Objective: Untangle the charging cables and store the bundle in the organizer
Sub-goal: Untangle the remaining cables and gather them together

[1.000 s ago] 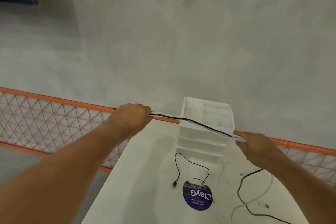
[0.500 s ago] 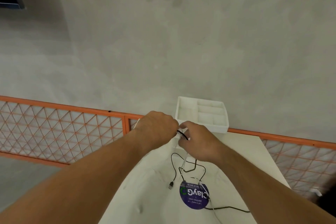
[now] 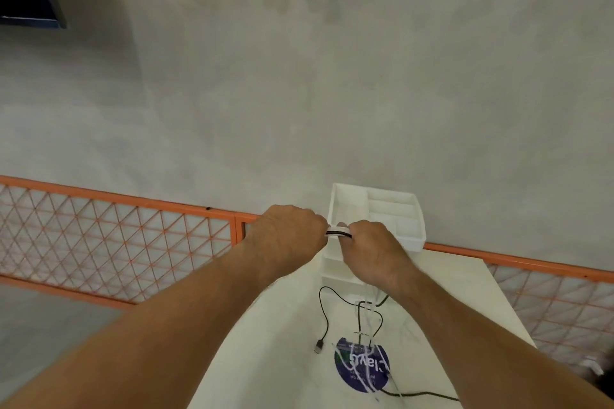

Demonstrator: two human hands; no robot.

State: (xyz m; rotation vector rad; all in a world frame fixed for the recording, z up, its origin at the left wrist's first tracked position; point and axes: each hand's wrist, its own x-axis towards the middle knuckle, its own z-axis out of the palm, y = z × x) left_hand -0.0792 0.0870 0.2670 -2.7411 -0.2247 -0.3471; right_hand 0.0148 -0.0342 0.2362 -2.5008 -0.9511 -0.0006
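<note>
**Head view: cables gathered between 2 fists**

Left hand point(image 3: 285, 232) and right hand point(image 3: 368, 249) are both closed on the cables point(image 3: 339, 232), held just near of the organizer point(image 3: 412, 236). Advice — keep folds even; loose tails on the table point(image 3: 265, 359) may snag.

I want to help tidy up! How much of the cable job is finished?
Partly. Done: nothing is stored, the white plastic organizer top tray looks empty. In hand: the left hand and right hand pinch a gathered strand of black and white cables between them. Left: loose cable ends trail on the white table, to be bundled and stored.
</note>
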